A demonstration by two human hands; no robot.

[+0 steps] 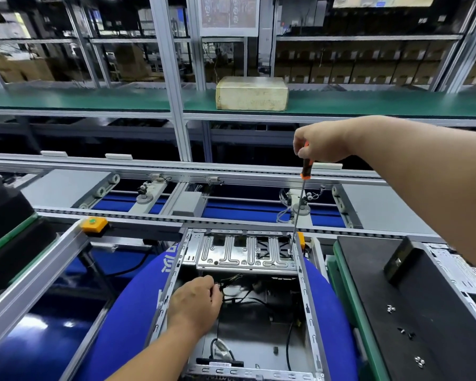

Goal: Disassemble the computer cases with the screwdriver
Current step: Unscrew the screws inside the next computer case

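Computer case [308, 298], open side up, sits lower centre of the frame on a blue cushion [113, 325]; silver frame rails run down both sides, a stamped metal drive bracket [242, 254] spans its far end. Right hand [323, 143], upper right of centre, grip curled tight round the top of the screwdriver [305, 171] handle, orange and black. Shaft runs nearly straight down, tip at the bracket's far right corner, right beside the case's right rail; whether the tip sits in a screw is too small to tell. Left hand [195, 303], lower centre, is inside the case near the left rail, fingers curled at a bundle of black cables [231, 287]; looks like a pinch on them, but fingertips are hidden. Black panel [412, 312] lies flat at the right of the frame with several loose screws [390, 308] scattered on it and a small black block [400, 261] near its far end. Conveyor line [176, 174] crosses mid-frame behind the case. Beige box [252, 93] sits on the green shelf [94, 100], upper centre. Orange button housing [94, 224] is on the rail to the case's left.
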